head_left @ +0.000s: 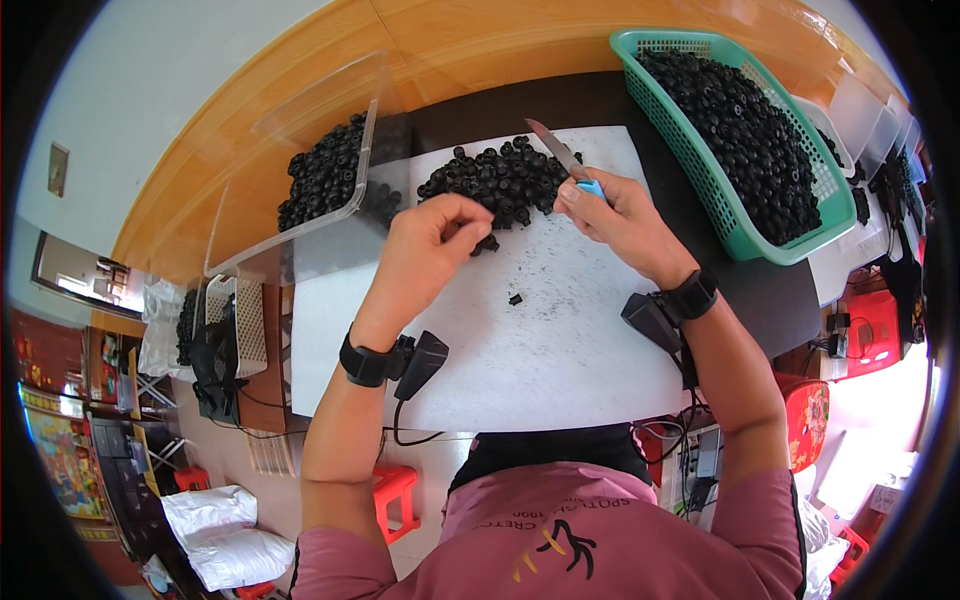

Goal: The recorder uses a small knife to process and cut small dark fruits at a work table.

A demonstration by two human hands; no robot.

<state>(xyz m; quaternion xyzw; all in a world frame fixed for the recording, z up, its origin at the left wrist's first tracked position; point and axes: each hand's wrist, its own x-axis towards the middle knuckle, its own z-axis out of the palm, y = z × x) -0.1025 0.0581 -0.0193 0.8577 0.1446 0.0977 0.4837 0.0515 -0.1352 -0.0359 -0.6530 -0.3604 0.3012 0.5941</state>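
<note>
My right hand (625, 215) is closed around the light-blue handle of a small knife (557, 148), its blade pointing up and to the left. My left hand (437, 238) has its fingers curled into a pinch at the near-left edge of a heap of small black ring-shaped parts (500, 175). Whatever is between those fingertips is hidden or too small to name. The heap lies on a white sheet (450, 370) strewn with fine dark crumbs. A small black scrap (515, 299) rests on the sheet between my forearms.
A clear plastic bin (362, 185) with many black parts stands at the left. At the right is a green perforated basket (690, 165) full of similar parts. A white basket (250, 325) sits farther left. A red stool (397, 500) stands below the table.
</note>
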